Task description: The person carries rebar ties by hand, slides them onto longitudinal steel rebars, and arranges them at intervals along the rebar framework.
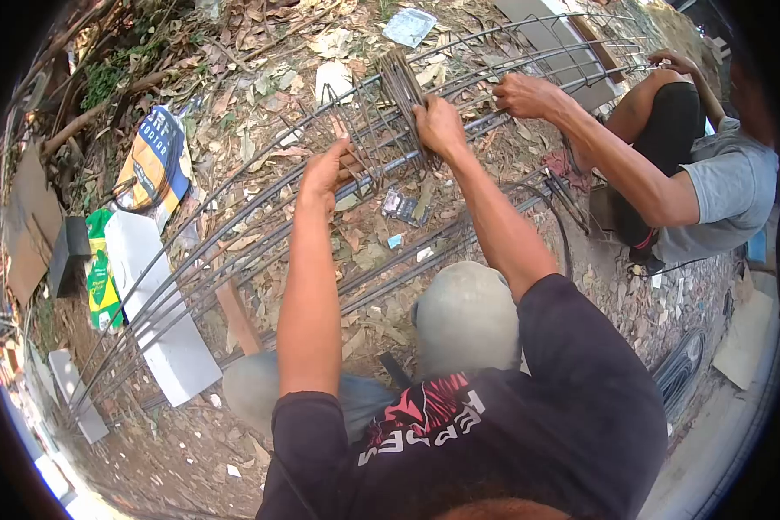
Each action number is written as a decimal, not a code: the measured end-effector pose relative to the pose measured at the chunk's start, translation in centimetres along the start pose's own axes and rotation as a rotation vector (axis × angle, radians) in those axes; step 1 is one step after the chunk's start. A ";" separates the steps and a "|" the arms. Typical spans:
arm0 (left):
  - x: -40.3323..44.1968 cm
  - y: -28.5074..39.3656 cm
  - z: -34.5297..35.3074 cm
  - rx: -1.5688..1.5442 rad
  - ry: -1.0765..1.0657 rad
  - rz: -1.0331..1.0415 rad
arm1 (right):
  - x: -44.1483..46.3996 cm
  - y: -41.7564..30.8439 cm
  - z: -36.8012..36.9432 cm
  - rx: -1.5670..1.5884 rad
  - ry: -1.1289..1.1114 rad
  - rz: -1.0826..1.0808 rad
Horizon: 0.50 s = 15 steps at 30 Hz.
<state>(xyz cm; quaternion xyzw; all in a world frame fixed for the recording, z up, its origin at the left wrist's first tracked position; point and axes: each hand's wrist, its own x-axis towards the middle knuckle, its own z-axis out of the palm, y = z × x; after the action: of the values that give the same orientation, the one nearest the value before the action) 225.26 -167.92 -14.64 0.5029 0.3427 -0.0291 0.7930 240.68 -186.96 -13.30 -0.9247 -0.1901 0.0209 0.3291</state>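
Long steel bars (234,227) run across the view from lower left to upper right. On them stands a bundle of bent wire stirrups (400,97). My right hand (440,127) is closed round the right side of this bundle. To its left, my left hand (322,173) has its fingers at a few separate stirrups (361,156) round the bars, with thumb and fingers pressed together. Further right, more stirrups stand spaced along the bars.
A co-worker (728,173) crouches at the right, one hand (529,95) at the bars. White blocks (160,303) lie under the bars at left, near a blue-and-yellow bag (158,160) and a green bag (102,282). Coiled wire (680,368) lies lower right.
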 end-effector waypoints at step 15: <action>-5.7 -1.1 -13.0 -0.055 0.415 0.118 | -6.6 -10.9 7.4 0.068 -0.412 -0.208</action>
<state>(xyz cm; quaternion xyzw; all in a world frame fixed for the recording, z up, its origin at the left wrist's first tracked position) 213.81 -159.48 -15.62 0.4954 0.4692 0.1310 0.7192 229.67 -177.19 -12.89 -0.8647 -0.3466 0.1817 0.3149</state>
